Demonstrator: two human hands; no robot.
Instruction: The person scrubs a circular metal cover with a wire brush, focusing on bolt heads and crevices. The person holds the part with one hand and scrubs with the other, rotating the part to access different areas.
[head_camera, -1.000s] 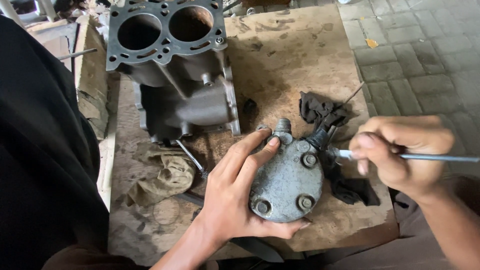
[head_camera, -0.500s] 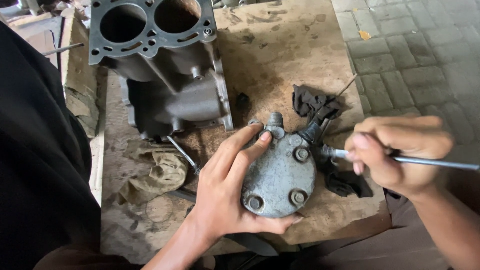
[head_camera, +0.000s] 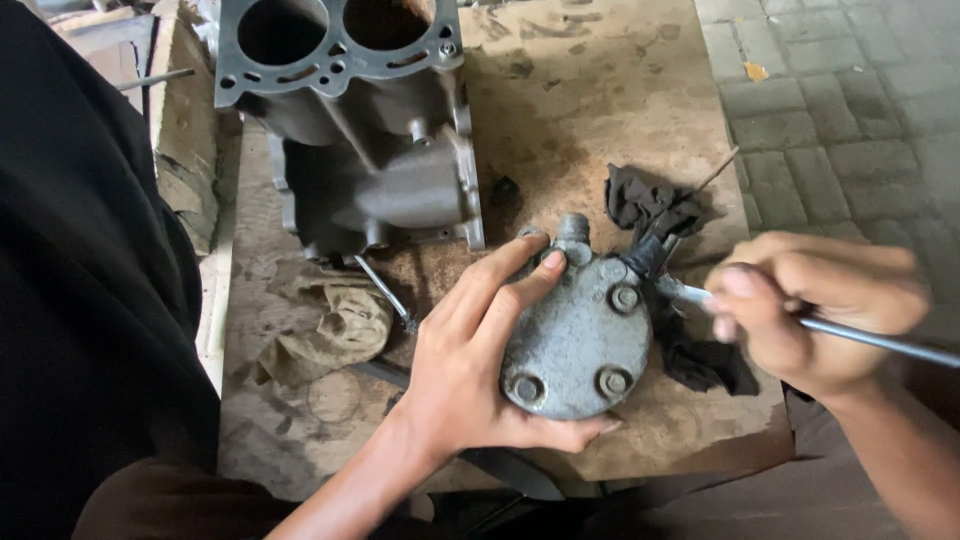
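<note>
- Wooden board (head_camera: 600, 130): stained, worn work surface; everything sits on it. Paved ground shows beyond its right edge.
- Engine block (head_camera: 350, 120): grey cast metal with two open bores, standing at the far left of the board. The landmark for the rest.
- Round metal cover (head_camera: 580, 335): a grey, grimy casting with bolt heads around its rim and a short port stub at the top. It lies flat on the board, just right of and nearer than the engine block, apart from it.
- Handling, as judged: dense and rigid, fairly heavy for its bulk, likely greasy. Best gripped around the rim, not by the stub.
- Tan rag (head_camera: 330, 325): crumpled, just below the engine block, left of the cover.
- Black cloth (head_camera: 650, 205): bunched to the right of the engine block, above the cover; a second dark piece (head_camera: 710, 365) lies at the cover's right edge.
- Left hand (head_camera: 480, 370): spread and pressed against the cover's left side, fingers over the top, thumb hooked under the lower rim, steadying it.
- Right hand (head_camera: 820, 310): closed around a slim metal tool (head_camera: 880, 340), whose tip meets the cover's upper right edge.
- Thin metal rod (head_camera: 385, 295): lies between the engine block and the left hand.
</note>
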